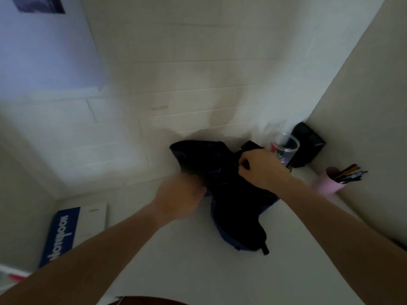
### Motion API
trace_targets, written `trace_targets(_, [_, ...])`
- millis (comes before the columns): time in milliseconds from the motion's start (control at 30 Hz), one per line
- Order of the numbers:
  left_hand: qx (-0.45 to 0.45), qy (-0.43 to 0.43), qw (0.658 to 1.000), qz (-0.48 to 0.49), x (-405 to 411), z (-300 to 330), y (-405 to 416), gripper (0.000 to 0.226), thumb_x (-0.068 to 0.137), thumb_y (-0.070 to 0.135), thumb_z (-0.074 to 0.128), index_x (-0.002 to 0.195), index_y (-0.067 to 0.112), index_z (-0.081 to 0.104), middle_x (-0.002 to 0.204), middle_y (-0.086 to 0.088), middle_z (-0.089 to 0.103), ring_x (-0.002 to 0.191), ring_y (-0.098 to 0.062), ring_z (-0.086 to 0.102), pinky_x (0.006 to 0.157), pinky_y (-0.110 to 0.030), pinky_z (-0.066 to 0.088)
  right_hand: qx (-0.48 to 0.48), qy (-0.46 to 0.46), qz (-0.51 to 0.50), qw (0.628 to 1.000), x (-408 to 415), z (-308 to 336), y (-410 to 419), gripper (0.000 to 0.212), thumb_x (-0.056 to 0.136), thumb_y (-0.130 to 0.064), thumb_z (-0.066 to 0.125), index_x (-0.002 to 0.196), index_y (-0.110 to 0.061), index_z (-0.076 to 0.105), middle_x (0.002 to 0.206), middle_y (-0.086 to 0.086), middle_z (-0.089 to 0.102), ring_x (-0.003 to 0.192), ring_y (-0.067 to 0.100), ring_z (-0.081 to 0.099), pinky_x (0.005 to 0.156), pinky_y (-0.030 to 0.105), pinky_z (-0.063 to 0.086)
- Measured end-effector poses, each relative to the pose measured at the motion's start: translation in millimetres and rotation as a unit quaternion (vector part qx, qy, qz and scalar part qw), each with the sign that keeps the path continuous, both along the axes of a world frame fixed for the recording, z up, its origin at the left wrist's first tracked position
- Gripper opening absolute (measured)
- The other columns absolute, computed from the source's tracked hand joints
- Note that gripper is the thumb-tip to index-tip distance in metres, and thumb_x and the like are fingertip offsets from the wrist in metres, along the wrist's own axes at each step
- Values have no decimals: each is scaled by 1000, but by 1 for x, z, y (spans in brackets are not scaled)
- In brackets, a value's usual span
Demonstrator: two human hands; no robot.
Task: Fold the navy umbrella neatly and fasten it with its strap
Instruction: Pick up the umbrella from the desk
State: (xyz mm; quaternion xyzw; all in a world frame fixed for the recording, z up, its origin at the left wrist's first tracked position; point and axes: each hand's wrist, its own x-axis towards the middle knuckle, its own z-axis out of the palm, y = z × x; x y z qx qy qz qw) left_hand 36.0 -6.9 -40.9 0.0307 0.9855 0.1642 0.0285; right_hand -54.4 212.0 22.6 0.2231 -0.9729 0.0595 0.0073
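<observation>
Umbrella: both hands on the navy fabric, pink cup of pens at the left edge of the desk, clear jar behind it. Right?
Not quite. The head view shows the pink cup of pens at the right edge of the desk. Both hands, left and right, are on the umbrella, clear jar behind it.

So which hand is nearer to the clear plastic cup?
The right hand. It grips the navy umbrella just beside the clear plastic cup, while the left hand is on the umbrella's far side from it.
</observation>
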Motion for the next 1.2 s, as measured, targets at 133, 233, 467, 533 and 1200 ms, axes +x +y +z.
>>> trace_targets(133, [-15,24,999,-24,17,-15,15,46,103,49,41,143,26,45,125,-6,62,107,-28,65,88,-38,50,162,-67,-22,984,42,-23,24,29,86,-38,65,97,-11,63,87,4,61,83,25,63,69,32,52])
trace_targets(233, [-53,78,995,-42,25,-27,33,50,103,52,39,146,25,42,125,-6,64,105,-28,66,85,-37,50,124,-88,-54,987,75,-66,40,23,92,-34,56,87,-11,54,77,2,52,77,26,61,64,32,46])
trace_targets(467, [-185,341,918,-81,46,-13,59,55,93,52,43,132,17,61,112,-11,70,101,-34,65,108,-48,40,-209,-23,-106,972,131,-89,74,35,91,-36,60,76,-6,69,72,8,73,67,19,67,66,35,54])
trace_targets(533, [-204,424,876,-109,70,9,64,45,94,43,51,126,15,63,115,-11,68,107,-33,60,115,-49,34,-307,15,-101,946,159,-83,78,33,94,-35,61,75,-10,71,70,5,73,59,13,63,59,32,49])
trace_targets(1200, [198,485,851,23,324,162,32,33,106,45,38,133,33,52,135,-4,57,125,-31,46,101,-43,41,-858,-188,9,478,396,-25,64,17,91,-24,63,96,-7,65,93,15,73,40,8,34,36,19,31])
